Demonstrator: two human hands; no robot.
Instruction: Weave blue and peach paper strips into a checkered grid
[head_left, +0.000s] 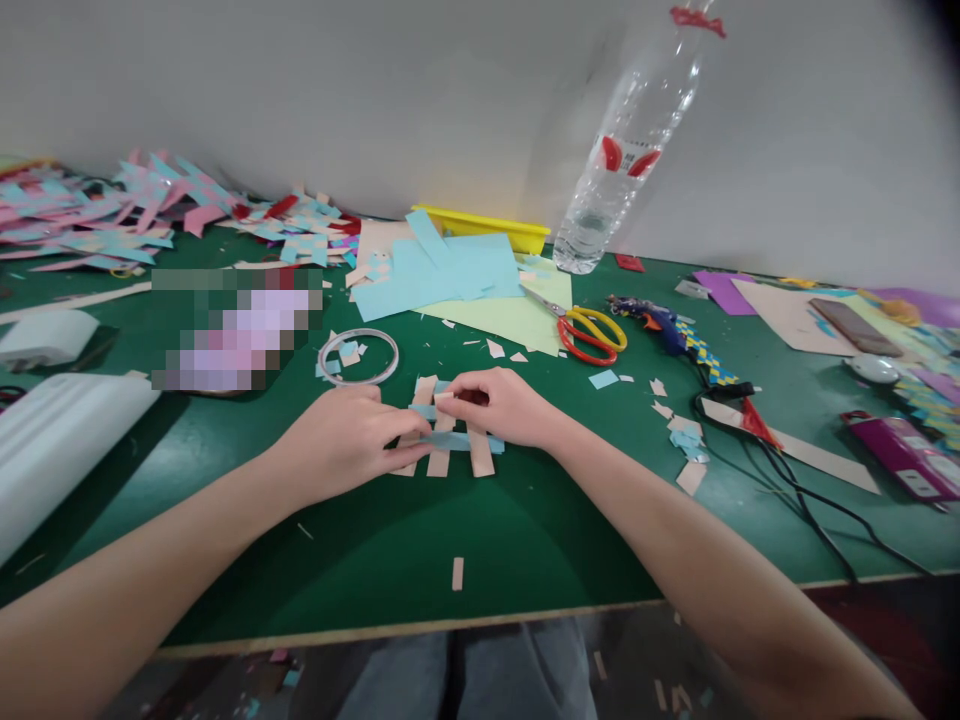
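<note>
A small woven piece point(450, 435) of peach and blue paper strips is seen lying flat on the green surface point(525, 520), near the middle and towards the near edge. Several peach strips are laid upright side by side, and blue strips are threaded across them. The left hand point(349, 440) is rested on the left part of the weave, its grip closed on the left end of the lower blue strip point(457, 440), which is pinched between thumb and fingers. The right hand point(502, 405) is laid on the upper right part of the weave, its fingertips pressed on the top of a peach strip beside the upper blue strip; whether anything is actually pinched there cannot be told.

Just beyond the left hand, a clear ring of tape point(358, 357) is set flat, with small paper scraps inside it. A single peach offcut point(457, 573) is left nearer the edge of the surface. Farther back, sheets of light blue paper point(442, 270) are spread over a pale green sheet point(517, 315), and scissors point(589, 333) with red and yellow handles are laid on its right corner. A clear plastic bottle point(630, 150) is stood at the far side, right of a yellow tray point(487, 228). A heap of pink and blue woven pieces point(112, 215) is piled at the far left. To the right, a glue gun point(660, 325) with a black cable point(787, 480) is laid down.
</note>
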